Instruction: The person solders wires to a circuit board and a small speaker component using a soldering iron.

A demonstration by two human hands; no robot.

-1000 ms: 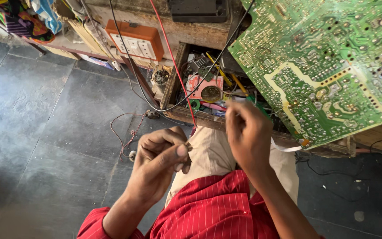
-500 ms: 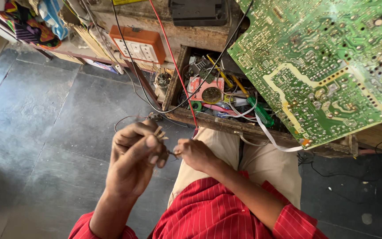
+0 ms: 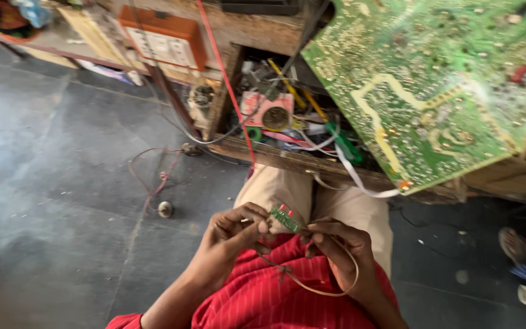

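Two hands meet over the lap in the head view, both pinching a small green circuit board [image 3: 285,218] with two red parts on top. Left hand [image 3: 229,240] closes thumb and fingertips on the board's left end; right hand [image 3: 342,247] grips the right end, fingers curled shut. A thin tan wire [image 3: 330,286] loops from the board under the right hand. Half a second ago the hands were higher and further left, working something too small to make out; a second ago the right hand was raised up by the big board. Now both have dropped together onto the small board, so it looks held for close work. Around: large green circuit board [image 3: 433,91] tilted on the wooden worktop [image 3: 312,167], open cluttered compartment [image 3: 281,116] below, red cable [image 3: 226,85] hanging down, orange switch box [image 3: 162,36], loose wires on the stone floor [image 3: 50,183]. Someone's sandalled foot [image 3: 515,240] sits at the right edge. Nothing blocks the hands.
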